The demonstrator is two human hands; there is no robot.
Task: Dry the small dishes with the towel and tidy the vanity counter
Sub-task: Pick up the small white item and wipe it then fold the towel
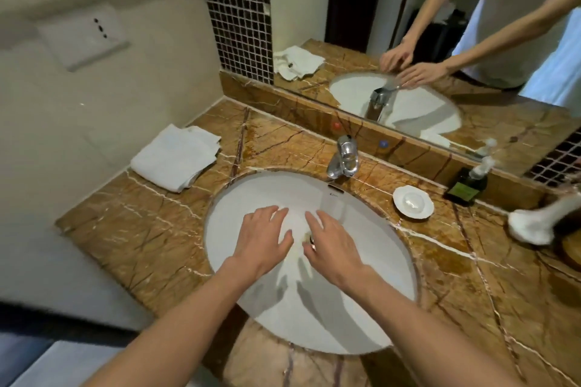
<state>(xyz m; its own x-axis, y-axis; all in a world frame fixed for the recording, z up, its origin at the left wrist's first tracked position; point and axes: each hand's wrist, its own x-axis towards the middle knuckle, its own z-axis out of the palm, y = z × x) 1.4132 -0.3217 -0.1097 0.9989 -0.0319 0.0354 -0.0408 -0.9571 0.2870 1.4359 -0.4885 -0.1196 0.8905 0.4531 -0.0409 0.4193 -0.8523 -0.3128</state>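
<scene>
Both hands hover palm-down over the white sink (361,317), fingers spread. The left hand (262,240) and right hand (333,250) are side by side near the drain (311,240), each grip released and holding nothing, probably shaking off water before reaching for anything. The folded white towel (176,157) lies on the brown marble worktop (132,236) well to the left, against the wall, dry and ready. The small white dish (412,201) sits right of the tap (344,157), near a dark soap bottle (468,184), so it likely waits its turn. A second white cloth (534,223) lies blurred at the far right edge.
</scene>
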